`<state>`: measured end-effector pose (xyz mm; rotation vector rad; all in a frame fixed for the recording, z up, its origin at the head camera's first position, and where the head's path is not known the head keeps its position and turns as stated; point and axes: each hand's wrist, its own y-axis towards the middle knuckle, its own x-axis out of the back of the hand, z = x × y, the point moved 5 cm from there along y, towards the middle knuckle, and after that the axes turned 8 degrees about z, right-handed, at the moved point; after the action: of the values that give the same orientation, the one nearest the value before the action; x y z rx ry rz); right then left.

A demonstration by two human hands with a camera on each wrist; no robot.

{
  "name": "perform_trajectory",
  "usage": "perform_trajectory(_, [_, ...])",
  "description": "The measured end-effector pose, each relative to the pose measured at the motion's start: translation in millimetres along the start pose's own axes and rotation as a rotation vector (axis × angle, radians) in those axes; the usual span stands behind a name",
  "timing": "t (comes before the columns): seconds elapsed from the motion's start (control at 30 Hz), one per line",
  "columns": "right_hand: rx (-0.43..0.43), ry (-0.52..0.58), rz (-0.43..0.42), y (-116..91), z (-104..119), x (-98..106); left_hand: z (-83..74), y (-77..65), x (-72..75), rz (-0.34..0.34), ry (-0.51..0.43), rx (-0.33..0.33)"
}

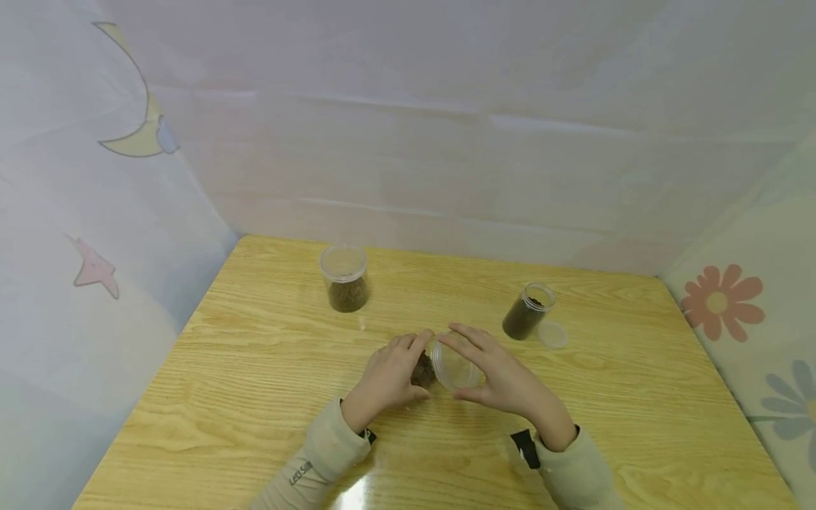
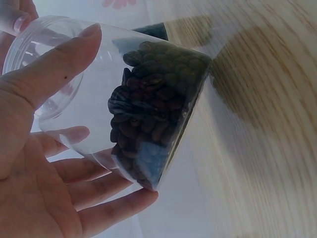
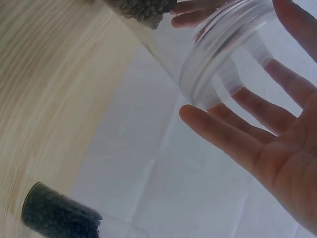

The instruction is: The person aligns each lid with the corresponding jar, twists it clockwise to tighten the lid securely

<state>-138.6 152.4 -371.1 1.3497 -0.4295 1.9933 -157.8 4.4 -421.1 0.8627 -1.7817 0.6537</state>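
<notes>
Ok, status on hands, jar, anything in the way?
Left hand holding bean jar, tilted. Right hand gripping its clear top end. Narrower jar and loose lid beyond right hand, apart from it. No blockage seen.

From up high, the head camera looks forward and down at the yellow wooden desk (image 1: 255, 397). Both wrist cameras peek in close and tilted, sharing one clear round plastic jar (image 2: 133, 99).

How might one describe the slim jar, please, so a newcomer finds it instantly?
On the wooden table, look towards the back, right of centre. A clear jar of dark contents sits beside a round lid. It is slimmer than the held jar and the leftmost jar.
</notes>
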Motion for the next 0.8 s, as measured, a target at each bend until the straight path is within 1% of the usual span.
perform_trajectory(0.37, [-0.093, 0.006, 0.007, 0.3, -2.1, -1.3, -0.9, 0.3, -0.7, 0.010, 0.011, 0.015])
perform_trajectory(0.63, [-0.155, 0.019, 0.012, 1.8, -0.8, 0.9, -2.1, -0.4, 0.8, -0.020, 0.022, -0.004])
perform_trajectory(0.8, [-0.175, 0.017, 0.013, 1.9, -0.6, 0.1, -2.2, -0.3, 0.5, -0.019, 0.028, -0.002])
